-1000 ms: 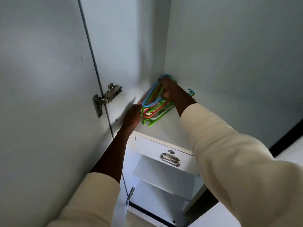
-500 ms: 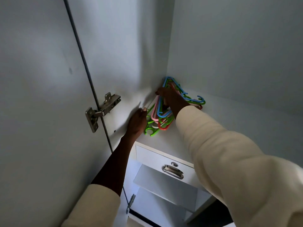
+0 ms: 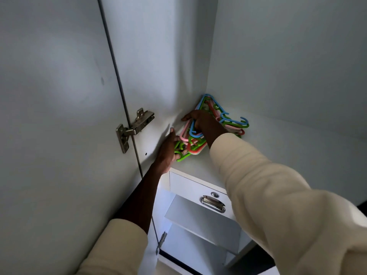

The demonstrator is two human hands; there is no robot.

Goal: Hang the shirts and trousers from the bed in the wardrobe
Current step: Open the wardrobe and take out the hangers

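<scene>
Early going: mid-frame, both hands dig into the hangers (image 3: 230, 121) piled in the wardrobe (image 3: 278, 66) corner, right hand (image 3: 204, 124) gripping several, left hand (image 3: 168, 147) clasping green ones. No shirts or trousers in sight; all hanging remains.

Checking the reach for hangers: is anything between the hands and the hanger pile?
Nothing visible. The right hand already grips into the hanger pile; the left hand touches its green end on the shelf.
</scene>
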